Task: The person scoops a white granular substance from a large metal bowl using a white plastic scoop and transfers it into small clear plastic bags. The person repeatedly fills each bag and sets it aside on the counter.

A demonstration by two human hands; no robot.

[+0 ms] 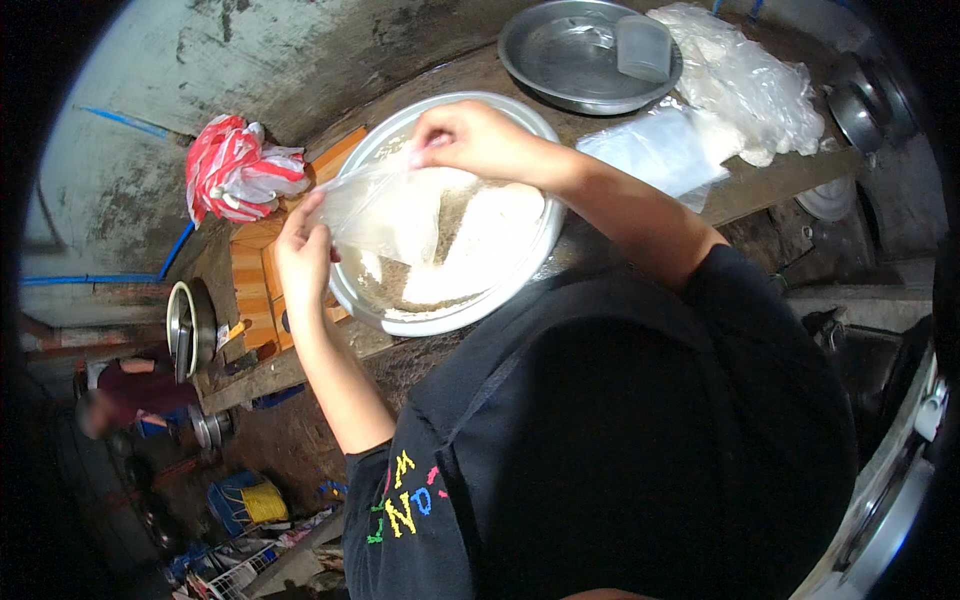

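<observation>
Between my two hands a clear plastic bag [375, 214] is stretched over a large white round basin [517, 281]. My left hand [301, 244] pinches one edge of the bag at the basin's left rim. My right hand [459, 139] grips the opposite edge with bent fingers, above the basin's far side. Bright white material [491, 232], too overexposed to name, lies in the basin with a brownish area showing beside it. Some white material also shows through or below the bag; whether it is inside the bag, I cannot tell.
On the table [750, 191] stands a metal basin [562, 67] with a translucent plastic container [643, 49]. Nearby lie flat plastic bags [652, 154] and a large filled plastic bag [742, 82]. Left are a red-and-white bag [240, 172], wooden boards [255, 277] and a person [139, 390].
</observation>
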